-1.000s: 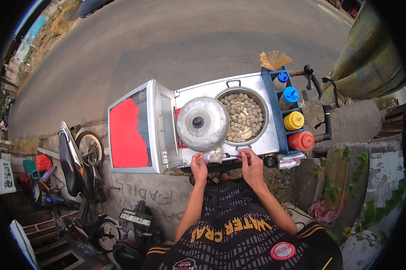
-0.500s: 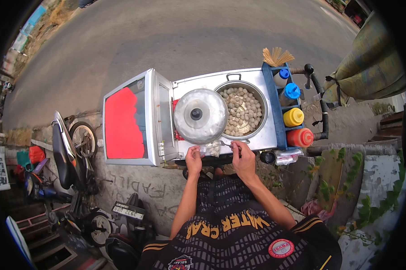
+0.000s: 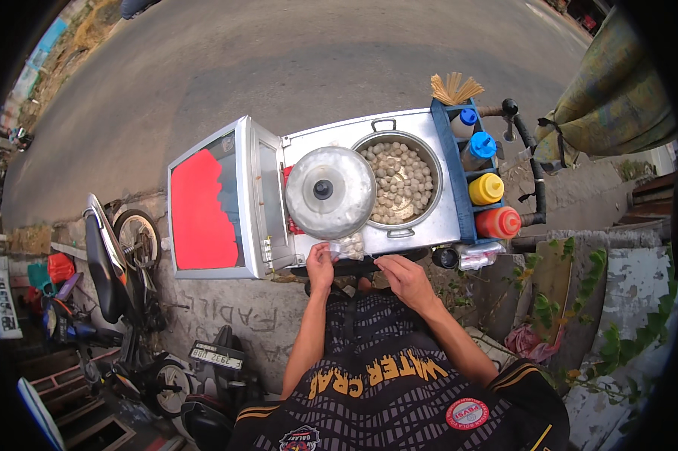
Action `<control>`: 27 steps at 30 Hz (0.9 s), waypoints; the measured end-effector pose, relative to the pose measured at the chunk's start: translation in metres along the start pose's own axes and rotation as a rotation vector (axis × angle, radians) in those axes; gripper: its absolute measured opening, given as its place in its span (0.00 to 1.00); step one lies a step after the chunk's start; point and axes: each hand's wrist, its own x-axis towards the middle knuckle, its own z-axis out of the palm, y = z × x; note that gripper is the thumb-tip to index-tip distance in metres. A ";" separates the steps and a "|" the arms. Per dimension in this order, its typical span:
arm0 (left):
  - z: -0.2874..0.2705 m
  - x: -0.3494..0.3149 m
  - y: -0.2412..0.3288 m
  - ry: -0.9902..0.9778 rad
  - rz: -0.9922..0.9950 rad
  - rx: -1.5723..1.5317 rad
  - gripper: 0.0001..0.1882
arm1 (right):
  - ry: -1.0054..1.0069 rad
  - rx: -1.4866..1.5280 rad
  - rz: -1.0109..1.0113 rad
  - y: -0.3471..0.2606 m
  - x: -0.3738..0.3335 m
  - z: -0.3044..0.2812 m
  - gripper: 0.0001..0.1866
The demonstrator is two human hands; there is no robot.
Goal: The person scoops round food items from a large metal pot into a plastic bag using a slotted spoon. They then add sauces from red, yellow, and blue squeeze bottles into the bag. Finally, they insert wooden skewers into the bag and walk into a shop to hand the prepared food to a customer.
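My left hand (image 3: 321, 267) pinches the edge of a small clear plastic bag (image 3: 349, 246) with several pale balls in it, at the cart's near edge. To its right, my right hand (image 3: 407, 279) has its fingers drawn together, pointing toward the bag but apart from it. What those fingers hold, if anything, does not show. Beyond my hands stands a large metal pot (image 3: 438, 184) with many greyish meatballs (image 3: 401, 180) in it. Its round metal lid (image 3: 331, 210) with a black knob overlaps the pot's left rim.
A blue rack (image 3: 446, 143) at the cart's right carries squeeze bottles, including a yellow bottle (image 3: 487, 189) and a red bottle (image 3: 498, 222), with wooden skewers (image 3: 456, 89) at its far end. A glass-sided case (image 3: 211, 203) stands left. Motorcycles (image 3: 106, 259) are parked beside the cart.
My right hand has drawn back toward me, away from the pot's near handle. The fork that showed in it is out of sight. My left hand keeps the bag nearly in place.
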 end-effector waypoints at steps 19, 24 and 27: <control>0.007 -0.026 0.006 0.005 0.185 -0.001 0.08 | 0.357 0.035 0.252 -0.006 0.011 0.014 0.07; 0.031 -0.053 0.084 0.001 0.283 0.338 0.11 | 0.653 -0.147 0.231 0.011 0.049 -0.034 0.07; 0.041 -0.056 0.101 -0.104 0.314 0.417 0.11 | 0.597 -0.255 0.293 0.035 0.077 -0.057 0.08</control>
